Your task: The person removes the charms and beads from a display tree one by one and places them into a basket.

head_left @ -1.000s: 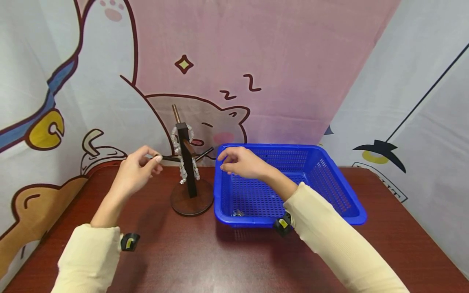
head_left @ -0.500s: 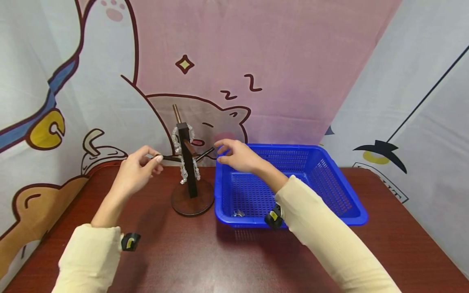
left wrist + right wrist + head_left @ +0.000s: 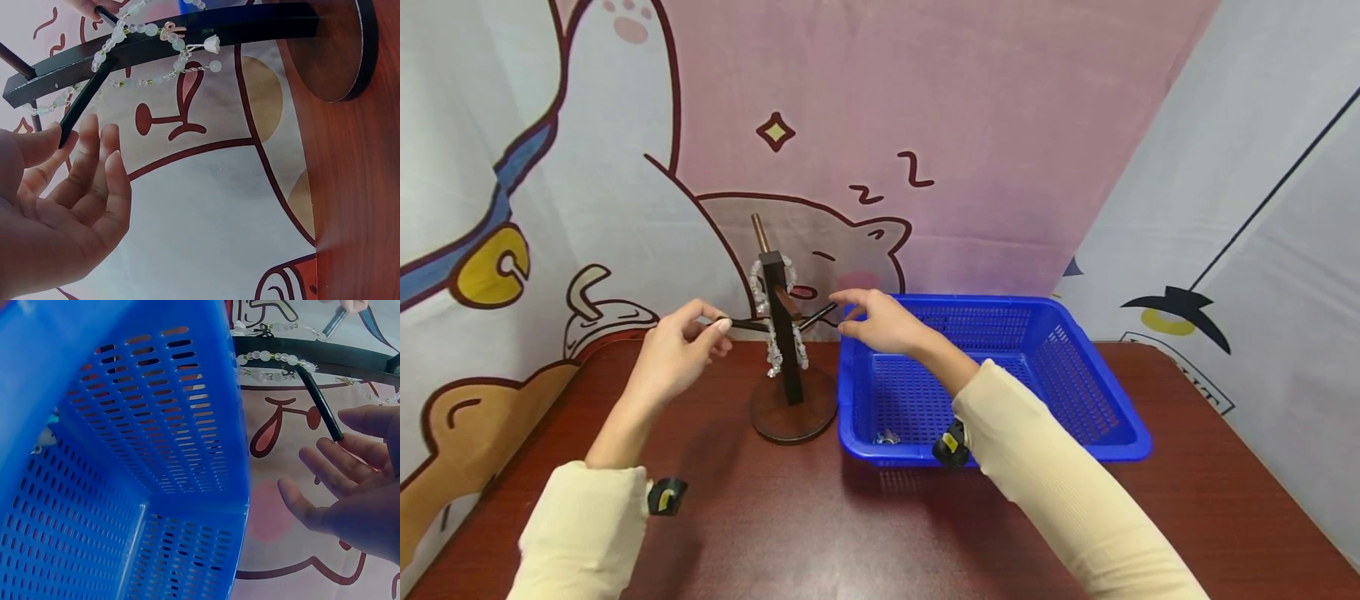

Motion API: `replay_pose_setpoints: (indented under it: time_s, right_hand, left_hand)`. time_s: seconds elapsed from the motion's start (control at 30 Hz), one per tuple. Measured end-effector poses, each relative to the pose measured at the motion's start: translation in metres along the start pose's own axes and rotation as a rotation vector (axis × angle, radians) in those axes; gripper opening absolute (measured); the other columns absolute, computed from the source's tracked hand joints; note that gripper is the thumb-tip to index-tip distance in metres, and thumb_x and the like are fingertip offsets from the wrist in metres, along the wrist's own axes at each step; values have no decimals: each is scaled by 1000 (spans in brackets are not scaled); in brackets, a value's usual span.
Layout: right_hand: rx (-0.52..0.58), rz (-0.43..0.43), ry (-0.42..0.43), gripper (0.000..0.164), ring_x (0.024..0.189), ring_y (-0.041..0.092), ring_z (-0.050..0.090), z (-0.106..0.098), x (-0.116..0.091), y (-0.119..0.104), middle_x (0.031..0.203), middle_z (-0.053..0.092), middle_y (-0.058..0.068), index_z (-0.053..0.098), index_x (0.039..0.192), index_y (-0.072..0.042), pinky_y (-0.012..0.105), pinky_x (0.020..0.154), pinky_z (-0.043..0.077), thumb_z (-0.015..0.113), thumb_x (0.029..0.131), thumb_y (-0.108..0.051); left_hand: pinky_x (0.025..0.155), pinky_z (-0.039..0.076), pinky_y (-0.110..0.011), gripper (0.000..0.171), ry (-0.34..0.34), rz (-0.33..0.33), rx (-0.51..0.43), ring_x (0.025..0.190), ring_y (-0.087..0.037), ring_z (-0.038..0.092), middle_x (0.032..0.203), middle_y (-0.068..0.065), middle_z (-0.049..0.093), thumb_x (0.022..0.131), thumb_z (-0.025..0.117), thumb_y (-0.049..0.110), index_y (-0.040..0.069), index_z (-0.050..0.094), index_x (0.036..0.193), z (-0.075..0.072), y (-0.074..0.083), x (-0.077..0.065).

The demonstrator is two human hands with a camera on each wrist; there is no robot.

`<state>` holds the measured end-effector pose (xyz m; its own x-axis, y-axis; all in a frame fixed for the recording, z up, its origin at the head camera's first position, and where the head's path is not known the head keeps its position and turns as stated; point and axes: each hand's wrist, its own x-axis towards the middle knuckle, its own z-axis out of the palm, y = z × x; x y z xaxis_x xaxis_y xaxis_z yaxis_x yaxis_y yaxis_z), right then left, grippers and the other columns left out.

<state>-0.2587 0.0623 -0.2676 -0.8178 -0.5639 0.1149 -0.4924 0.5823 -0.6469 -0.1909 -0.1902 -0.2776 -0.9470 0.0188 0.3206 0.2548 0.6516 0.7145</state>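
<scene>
A dark wooden jewellery stand [image 3: 787, 354] with a round base [image 3: 793, 421] rises on the table, side pegs sticking out. Beaded bracelets hang on it: one bracelet [image 3: 758, 287] near the top, another bracelet [image 3: 153, 30] of pale beads with a white flower charm lower down. My left hand [image 3: 677, 346] pinches the end of the left peg [image 3: 84, 103] between thumb and finger. At the tip of the right peg [image 3: 322, 406] is my right hand [image 3: 883, 321], thumb and fingers spread apart; whether a finger touches the peg I cannot tell.
A blue perforated basket [image 3: 996, 454] stands right of the stand, under my right forearm. Inside, in its near left corner, lies a small clear-and-white item [image 3: 887, 437]. Behind the wooden table [image 3: 760, 517] hangs a printed cloth [image 3: 1000, 167].
My right hand has moved left from above the basket's edge to the tip of the right peg. My left hand has stayed on the left peg.
</scene>
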Motion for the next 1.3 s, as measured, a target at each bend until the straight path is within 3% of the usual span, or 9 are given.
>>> replay_pose_setpoints:
  time_s: [0.57,0.93,1.3]
  right_hand:
    - [-42,-5,-15,46,106,22,55,-1,-3,-1,121,57,10,46,133,-4,29,77,46,55,87,-5]
    - [-23,0,-29,49,107,23,55,-1,-4,-1,122,56,10,45,134,-4,26,71,48,57,86,-3]
    - [-38,-24,-36,46,103,19,57,-3,-12,-2,119,58,11,47,131,-3,28,78,47,57,87,-4]
  left_hand:
    - [52,40,-28,17,62,49,80,64,-20,57,69,-8,65,93,54,19,4,62,97,0,3,-1]
    - [53,39,-28,17,48,35,95,63,-17,55,70,-8,65,93,54,19,5,62,97,-1,5,1]
    - [55,41,-28,20,18,23,85,65,-20,57,70,-8,64,94,53,19,3,62,100,-4,1,5]
